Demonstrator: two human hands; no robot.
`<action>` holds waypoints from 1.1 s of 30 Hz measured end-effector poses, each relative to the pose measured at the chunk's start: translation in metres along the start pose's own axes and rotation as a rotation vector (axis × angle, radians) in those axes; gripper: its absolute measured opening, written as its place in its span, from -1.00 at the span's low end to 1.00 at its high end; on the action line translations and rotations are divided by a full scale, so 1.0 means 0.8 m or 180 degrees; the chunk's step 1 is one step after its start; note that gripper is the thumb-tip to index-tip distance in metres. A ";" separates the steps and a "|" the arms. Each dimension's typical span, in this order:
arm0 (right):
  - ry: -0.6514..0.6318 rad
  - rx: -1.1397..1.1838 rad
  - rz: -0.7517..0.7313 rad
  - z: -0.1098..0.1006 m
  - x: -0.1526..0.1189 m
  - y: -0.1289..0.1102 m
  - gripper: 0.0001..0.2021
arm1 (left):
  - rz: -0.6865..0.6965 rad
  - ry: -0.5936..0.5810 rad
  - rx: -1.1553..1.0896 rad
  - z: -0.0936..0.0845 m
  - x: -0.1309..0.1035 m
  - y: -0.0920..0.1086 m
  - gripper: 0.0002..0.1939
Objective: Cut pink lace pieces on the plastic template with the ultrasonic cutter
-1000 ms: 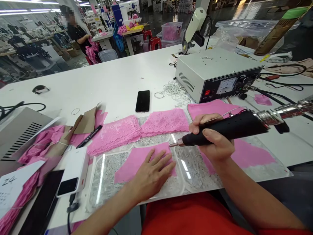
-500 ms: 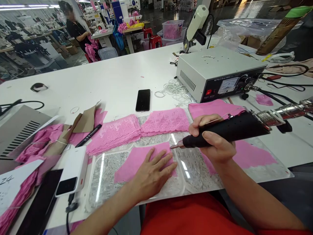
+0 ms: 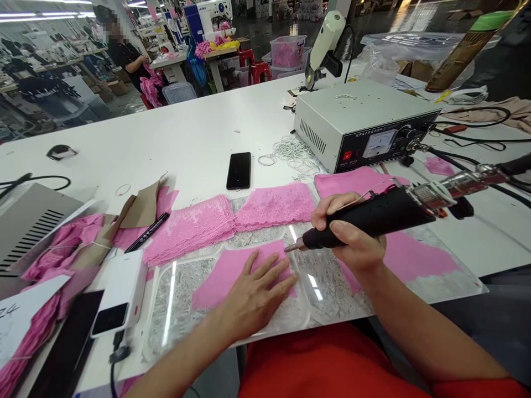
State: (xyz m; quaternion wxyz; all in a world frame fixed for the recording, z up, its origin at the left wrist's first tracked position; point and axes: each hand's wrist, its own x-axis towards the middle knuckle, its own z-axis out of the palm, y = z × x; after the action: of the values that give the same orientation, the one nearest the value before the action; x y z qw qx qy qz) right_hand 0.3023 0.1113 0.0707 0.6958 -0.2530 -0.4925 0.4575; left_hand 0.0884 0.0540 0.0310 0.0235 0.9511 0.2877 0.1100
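Spread flat with its fingers apart, my left hand (image 3: 259,293) presses on a pink fabric piece (image 3: 219,276) lying on the marbled board (image 3: 332,293). Wrapped round a black handheld tool (image 3: 369,221) is my right hand (image 3: 357,243). The tool's metal tip rests at the upper right corner of that fabric, just beyond my left fingertips. Behind lie a stack of pink lace pieces (image 3: 194,224) and another lace stack (image 3: 276,204). More plain pink fabric (image 3: 418,257) lies under and beside my right forearm.
A grey control box (image 3: 365,121) with cables stands at the back right, near tangled white cord (image 3: 294,153). A phone (image 3: 239,170) lies mid-table. At left are a marker (image 3: 146,232), a white device (image 3: 120,293) and pink bundles (image 3: 68,237). A person (image 3: 124,58) stands far off.
The view has shifted slightly. The tool's rear end has swung a little to the left and its tip stays at the fabric's corner. My left hand keeps its place on the fabric.
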 end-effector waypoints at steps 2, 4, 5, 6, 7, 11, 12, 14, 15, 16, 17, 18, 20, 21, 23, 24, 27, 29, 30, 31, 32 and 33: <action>0.0086 0.0039 0.0013 -0.001 0.002 -0.002 -0.87 | 0.0028 0.0031 0.0015 -0.003 -0.001 0.001 -0.64; 0.0168 0.0093 0.0014 -0.003 0.004 -0.006 -0.86 | 0.0045 0.0057 0.0004 -0.008 -0.005 0.005 -0.65; 0.0186 0.0115 0.0032 -0.004 0.005 -0.008 -0.85 | 0.0054 0.0073 -0.0009 -0.010 -0.007 0.008 -0.66; 0.0181 0.0135 0.0056 -0.004 0.005 -0.011 -0.84 | 0.0057 0.0091 -0.0024 -0.012 -0.010 0.011 -0.66; 0.0152 0.0157 0.0091 -0.005 0.006 -0.013 -0.84 | 0.0054 0.0103 -0.0043 -0.013 -0.013 0.015 -0.66; -0.0122 0.0242 0.0248 -0.006 0.004 -0.018 -0.82 | -0.0016 0.0101 -0.0138 -0.009 -0.025 0.030 -0.64; -0.0193 0.0236 0.0281 -0.005 0.003 -0.019 -0.82 | -0.0043 0.0102 -0.0168 -0.007 -0.027 0.032 -0.64; -0.0287 0.0189 0.0329 -0.003 0.002 -0.020 -0.81 | -0.0088 0.0112 -0.0209 -0.003 -0.029 0.036 -0.64; -0.0308 0.0160 0.0345 -0.003 0.001 -0.020 -0.81 | -0.0104 0.0120 -0.0221 -0.002 -0.030 0.037 -0.64; -0.0317 0.0137 0.0356 -0.002 0.001 -0.020 -0.81 | -0.0107 0.0130 -0.0228 -0.001 -0.030 0.037 -0.64; -0.0321 0.0119 0.0368 -0.001 0.000 -0.020 -0.80 | -0.0106 0.0140 -0.0237 0.000 -0.030 0.038 -0.63; -0.0320 0.0110 0.0372 0.000 0.000 -0.020 -0.81 | -0.0101 0.0153 -0.0247 0.001 -0.030 0.038 -0.63; -0.0326 0.0122 0.0364 0.000 0.000 -0.019 -0.81 | -0.0094 0.0189 -0.0271 0.001 -0.030 0.038 -0.63; -0.0331 0.0132 0.0356 0.001 -0.001 -0.019 -0.81 | -0.0093 0.0202 -0.0278 0.001 -0.030 0.038 -0.63; -0.0337 0.0131 0.0335 0.001 -0.001 -0.018 -0.81 | -0.0111 0.0202 -0.0270 0.001 -0.030 0.038 -0.63; -0.0338 0.0111 0.0330 0.001 -0.001 -0.018 -0.81 | -0.0121 0.0189 -0.0256 0.001 -0.030 0.038 -0.63; -0.0345 0.0031 0.0331 0.000 -0.003 -0.017 -0.79 | -0.0116 0.0145 -0.0217 0.001 -0.030 0.038 -0.63; -0.0403 0.0021 0.0324 0.000 -0.003 -0.016 -0.80 | -0.0089 0.0143 -0.0212 0.001 -0.030 0.038 -0.63; -0.0445 0.0035 0.0309 0.000 -0.004 -0.016 -0.80 | -0.0085 0.0139 -0.0215 0.001 -0.030 0.037 -0.63; -0.0483 0.0054 0.0292 0.000 -0.004 -0.016 -0.81 | -0.0079 0.0135 -0.0216 0.001 -0.030 0.037 -0.63; -0.0513 0.0078 0.0271 0.000 -0.004 -0.016 -0.82 | -0.0082 0.0126 -0.0216 0.001 -0.030 0.037 -0.62; -0.0523 0.0102 0.0254 0.001 -0.003 -0.016 -0.82 | -0.0078 0.0123 -0.0214 0.000 -0.030 0.037 -0.62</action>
State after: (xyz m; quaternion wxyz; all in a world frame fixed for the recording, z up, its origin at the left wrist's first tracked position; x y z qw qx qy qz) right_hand 0.3067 0.1029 0.0799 0.6382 -0.2230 -0.5301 0.5119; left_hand 0.0849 0.0163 0.0291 0.0513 0.9439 0.2959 0.1376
